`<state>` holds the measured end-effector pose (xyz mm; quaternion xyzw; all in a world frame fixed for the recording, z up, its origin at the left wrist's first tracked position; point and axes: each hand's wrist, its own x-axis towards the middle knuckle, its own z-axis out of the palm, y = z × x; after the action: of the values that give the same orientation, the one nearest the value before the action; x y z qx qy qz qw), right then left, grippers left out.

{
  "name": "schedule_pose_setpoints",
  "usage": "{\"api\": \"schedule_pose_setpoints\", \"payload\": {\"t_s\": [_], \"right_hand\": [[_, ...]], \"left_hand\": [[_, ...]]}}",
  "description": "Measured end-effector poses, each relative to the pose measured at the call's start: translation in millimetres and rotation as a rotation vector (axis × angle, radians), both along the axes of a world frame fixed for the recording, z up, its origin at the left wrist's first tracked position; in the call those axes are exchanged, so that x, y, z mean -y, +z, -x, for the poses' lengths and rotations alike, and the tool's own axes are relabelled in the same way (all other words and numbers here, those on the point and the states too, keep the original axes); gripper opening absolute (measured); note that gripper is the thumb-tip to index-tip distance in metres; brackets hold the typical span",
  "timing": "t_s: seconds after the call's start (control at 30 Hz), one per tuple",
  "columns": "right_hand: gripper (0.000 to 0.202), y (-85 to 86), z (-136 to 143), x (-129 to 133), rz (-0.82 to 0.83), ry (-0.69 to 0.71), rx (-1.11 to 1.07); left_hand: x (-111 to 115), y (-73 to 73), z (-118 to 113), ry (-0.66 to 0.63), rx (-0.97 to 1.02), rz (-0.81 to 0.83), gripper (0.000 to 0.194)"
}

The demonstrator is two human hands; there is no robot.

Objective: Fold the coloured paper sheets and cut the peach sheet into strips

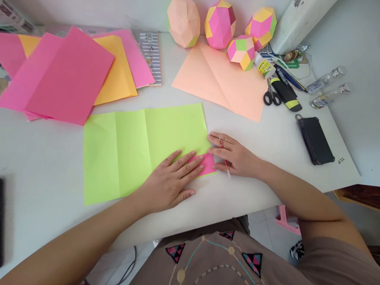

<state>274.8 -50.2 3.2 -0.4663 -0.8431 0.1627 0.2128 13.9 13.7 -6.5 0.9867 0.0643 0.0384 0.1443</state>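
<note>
A lime-green sheet of paper (pixel 130 154) with two upright creases lies flat on the white table before me. On its lower right corner is a small pink paper piece (pixel 208 164), partly hidden by my left hand (pixel 173 180). That hand lies flat with fingers spread, pressing on both papers. My right hand (pixel 234 154) rests at the green sheet's right edge, its fingertips touching the corner by the pink piece. A thin red pen (pixel 225 156) is tucked among its fingers, its tip pointing down towards the table.
Pink sheets (pixel 71 75) and an orange sheet (pixel 114 67) are stacked at back left. A peach sheet (pixel 219 79), several paper polyhedra (pixel 220 24), a glue bottle (pixel 265 66), scissors (pixel 272 97) and a utility knife (pixel 286 95) lie at back right. A black phone case (pixel 316 140) lies at right.
</note>
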Motion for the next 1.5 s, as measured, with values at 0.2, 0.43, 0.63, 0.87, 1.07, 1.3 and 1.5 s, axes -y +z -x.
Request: {"api": "schedule_pose_setpoints", "payload": {"t_s": [0.2, 0.43, 0.63, 0.87, 1.07, 1.3, 1.5], "right_hand": [[0.029, -0.4, 2.2, 3.0, 0.023, -0.028, 0.019], [0.027, -1.1, 1.4, 3.9, 0.021, -0.028, 0.012], [0.022, -1.8, 4.6, 3.9, 0.048, -0.095, -0.055], [0.011, -4.7, 17.8, 4.1, 0.037, -0.246, -0.077], [0.005, -5.3, 25.7, 3.8, 0.048, -0.308, -0.095], [0.011, -5.5, 25.5, 1.4, 0.021, -0.319, -0.127], [0.012, -5.4, 23.9, 1.0, 0.008, -0.309, -0.124]], "left_hand": [[1.6, 0.6, 2.0, 0.044, 0.074, 0.016, 0.055], [3.0, 0.2, 2.8, 0.012, 0.071, -0.010, 0.056], [1.4, 0.5, 1.0, -0.009, 0.010, -0.021, 0.068], [1.6, 1.9, 0.2, -0.026, -0.017, -0.054, 0.071], [2.2, 3.2, -0.7, -0.014, -0.016, -0.060, 0.070], [2.5, 2.5, -0.8, -0.015, -0.015, -0.071, 0.070], [2.4, 2.9, -0.6, -0.013, -0.020, -0.078, 0.070]]}}
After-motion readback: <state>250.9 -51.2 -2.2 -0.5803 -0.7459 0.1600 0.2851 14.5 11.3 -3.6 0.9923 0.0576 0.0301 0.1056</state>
